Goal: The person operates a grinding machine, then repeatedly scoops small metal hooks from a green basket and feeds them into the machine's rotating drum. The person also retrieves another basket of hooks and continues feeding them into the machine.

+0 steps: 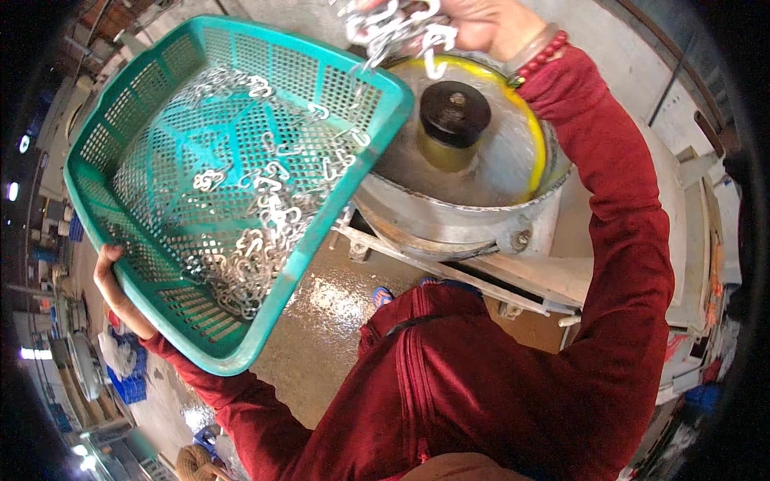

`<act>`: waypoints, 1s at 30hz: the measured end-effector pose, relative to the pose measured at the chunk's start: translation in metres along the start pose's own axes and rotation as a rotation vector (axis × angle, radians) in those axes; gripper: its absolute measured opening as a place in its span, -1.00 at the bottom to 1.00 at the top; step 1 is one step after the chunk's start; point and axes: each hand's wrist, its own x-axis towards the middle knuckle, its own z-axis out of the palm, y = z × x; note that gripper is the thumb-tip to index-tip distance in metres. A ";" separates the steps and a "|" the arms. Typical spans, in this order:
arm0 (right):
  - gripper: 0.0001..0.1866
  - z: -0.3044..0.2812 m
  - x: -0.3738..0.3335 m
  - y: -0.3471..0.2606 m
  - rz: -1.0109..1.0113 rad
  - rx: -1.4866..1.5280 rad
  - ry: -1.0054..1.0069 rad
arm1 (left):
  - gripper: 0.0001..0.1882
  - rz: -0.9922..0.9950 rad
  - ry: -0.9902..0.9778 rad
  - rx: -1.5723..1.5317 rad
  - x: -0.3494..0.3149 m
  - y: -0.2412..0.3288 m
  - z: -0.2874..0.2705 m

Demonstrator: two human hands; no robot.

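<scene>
We see the left hand [108, 268] at the left edge of the frame, fingers curled over the rim of a teal perforated plastic basket [112, 120], gripping it and holding it tilted so its open face turns toward us. The basket fills the upper left and centre left of the frame. Small silvery metal hooks [249, 256] lie loose inside it, most of them gathered toward its lower side (a few cling higher up on the mesh).

At the top centre of the frame the right hand [481, 24] is clenched around a bunch of the same hooks [393, 28], which dangle from the fingers just above the basket's upper corner. A red bead bracelet [541, 58] sits at that wrist, above the dark red sleeve [626, 240].

Behind the basket's right edge stands a round metal tub [457, 220] with a yellow inner rim and a dark cap [455, 112] on its centre post. The floor [337, 305] below looks wet.
</scene>
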 end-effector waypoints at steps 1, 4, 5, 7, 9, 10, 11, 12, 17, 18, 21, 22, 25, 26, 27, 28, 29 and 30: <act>-0.85 -0.008 -0.016 -0.006 -0.080 -0.122 0.204 | -0.84 -0.054 -0.001 -0.047 0.002 0.002 -0.001; -0.87 -0.041 -0.080 -0.021 -0.150 -0.169 0.434 | -0.82 -0.157 0.039 -0.116 0.001 0.002 0.001; -0.74 -0.054 -0.100 -0.023 -0.171 -0.214 0.392 | -0.81 -0.176 0.007 -0.108 0.003 0.003 0.001; -0.72 -0.079 -0.151 -0.017 -0.094 -0.525 0.678 | -0.80 -0.251 0.003 -0.174 0.004 0.004 0.002; -0.72 -0.112 -0.183 -0.003 -0.013 -0.493 0.778 | -0.77 -0.291 0.049 -0.174 0.006 0.005 0.003; -0.72 -0.129 -0.193 0.008 0.021 -0.484 0.833 | -0.76 -0.280 0.082 -0.158 0.008 0.006 0.003; -0.70 -0.147 -0.202 0.020 0.096 -0.520 0.909 | -0.75 -0.254 0.068 -0.146 0.008 0.007 0.004; -0.67 -0.165 -0.209 0.034 0.165 -0.558 0.992 | -0.75 -0.266 0.101 -0.138 0.009 0.008 0.005; -0.59 -0.252 -0.211 0.083 0.016 -0.535 1.315 | -0.80 -0.377 0.054 -0.230 0.004 0.016 0.025; -0.62 -0.264 -0.205 0.084 -0.109 -0.515 1.357 | -0.78 -0.301 0.082 -0.176 0.002 0.017 0.030; -0.75 -0.284 -0.194 0.075 -0.097 -0.698 1.464 | -0.70 -0.212 0.152 -0.084 -0.001 0.020 0.041; -0.76 -0.287 -0.192 0.072 -0.004 -0.832 1.482 | -0.70 -0.287 0.142 -0.145 -0.001 0.020 0.041; -0.66 -0.281 -0.190 0.073 0.402 -1.197 1.333 | -0.69 -0.253 0.083 -0.149 -0.001 0.017 0.033; -0.59 -0.277 -0.188 0.075 0.459 -1.355 1.208 | -0.73 -0.173 0.070 -0.085 0.000 0.014 0.028; -0.52 -0.273 -0.185 0.079 0.529 -1.422 1.144 | -0.78 -0.092 0.055 -0.023 0.000 0.012 0.024; -0.47 -0.266 -0.182 0.082 0.538 -1.516 1.067 | -0.82 -0.067 0.070 0.016 0.002 0.010 0.018; -0.41 -0.256 -0.177 0.083 0.410 -1.524 1.109 | -0.82 -0.029 0.019 -0.036 0.004 0.008 0.016; -0.36 -0.245 -0.169 0.085 0.314 -1.512 1.143 | -0.82 -0.032 0.016 -0.018 0.008 0.007 0.013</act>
